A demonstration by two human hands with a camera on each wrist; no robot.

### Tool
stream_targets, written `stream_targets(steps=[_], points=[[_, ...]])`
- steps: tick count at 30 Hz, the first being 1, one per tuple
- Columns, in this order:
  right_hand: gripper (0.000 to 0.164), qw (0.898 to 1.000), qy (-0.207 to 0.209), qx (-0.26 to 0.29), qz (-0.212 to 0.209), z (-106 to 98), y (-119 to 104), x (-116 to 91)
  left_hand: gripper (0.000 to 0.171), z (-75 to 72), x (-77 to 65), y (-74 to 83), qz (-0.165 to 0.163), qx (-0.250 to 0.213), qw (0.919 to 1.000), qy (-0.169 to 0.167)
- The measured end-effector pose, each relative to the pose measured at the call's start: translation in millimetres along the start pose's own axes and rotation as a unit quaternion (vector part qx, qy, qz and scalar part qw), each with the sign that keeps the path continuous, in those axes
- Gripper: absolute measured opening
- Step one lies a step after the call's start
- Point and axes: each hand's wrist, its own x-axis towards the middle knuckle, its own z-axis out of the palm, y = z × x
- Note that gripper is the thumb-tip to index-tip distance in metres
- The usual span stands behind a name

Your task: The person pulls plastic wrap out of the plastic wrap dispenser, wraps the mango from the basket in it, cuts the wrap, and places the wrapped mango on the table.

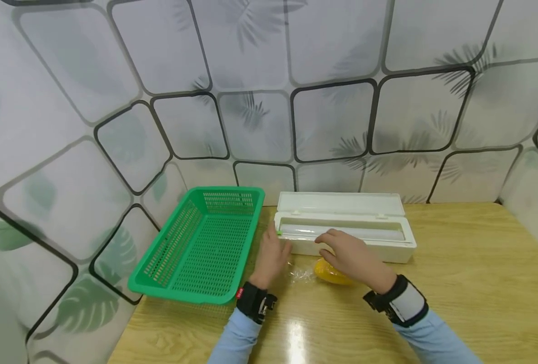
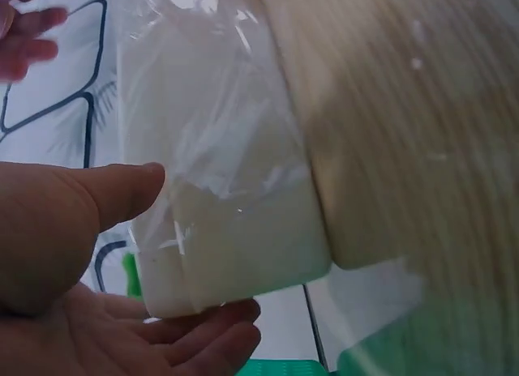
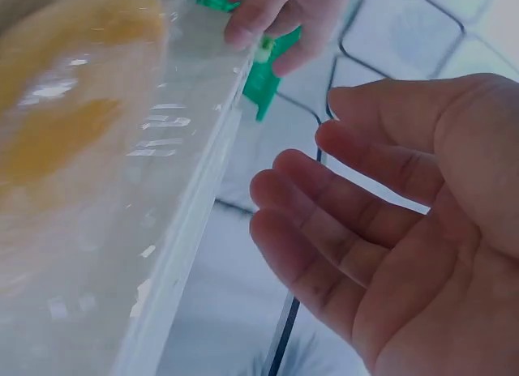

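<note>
A white cling film dispenser point(image 1: 351, 249) stands with its lid point(image 1: 339, 203) raised and a film roll point(image 1: 342, 231) inside. My left hand point(image 1: 271, 255) touches its left end, thumb at the edge and fingers loosely extended along the end face, near a small green slider point(image 1: 279, 233). Clear film point(image 2: 231, 141) hangs over the dispenser's front. Before it lies a rounded yellow thing point(image 1: 330, 273) under clear film; its kind I cannot tell. My right hand point(image 1: 353, 258) hovers above it, fingers relaxed and slightly bent; in the right wrist view the palm point(image 3: 438, 254) holds nothing.
To the left stands a green plastic basket point(image 1: 187, 297) with perforated walls. The wooden table point(image 1: 469, 273) extends to the right, and a patterned wall covering point(image 1: 332, 121) rises directly behind the dispenser. Crinkled film point(image 1: 301, 274) lies beside the yellow thing.
</note>
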Motion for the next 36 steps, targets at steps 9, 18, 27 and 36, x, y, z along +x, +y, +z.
stream_targets(steps=[9, 18, 27, 36], points=[[0.021, 0.998, 0.001, -0.026, -0.050, 20, -19, 65, 0.066, -0.2, 4.0, -18.1, 0.025, -0.029, 0.9992, -0.009], [0.026, 0.999, -0.045, 0.017, -0.022, 33, -22, 98, 0.064, 2.3, 7.6, -20.4, 0.020, -0.015, 0.9997, -0.002], [0.009, 0.999, -0.020, 0.010, -0.050, 59, -26, 112, 0.034, 4.2, 8.6, -23.7, 0.021, 0.030, 0.9991, 0.021], [0.010, 0.999, 0.004, -0.003, -0.044, 68, -28, 113, 0.037, 3.4, 6.9, -28.6, 0.016, 0.009, 0.9997, 0.018]])
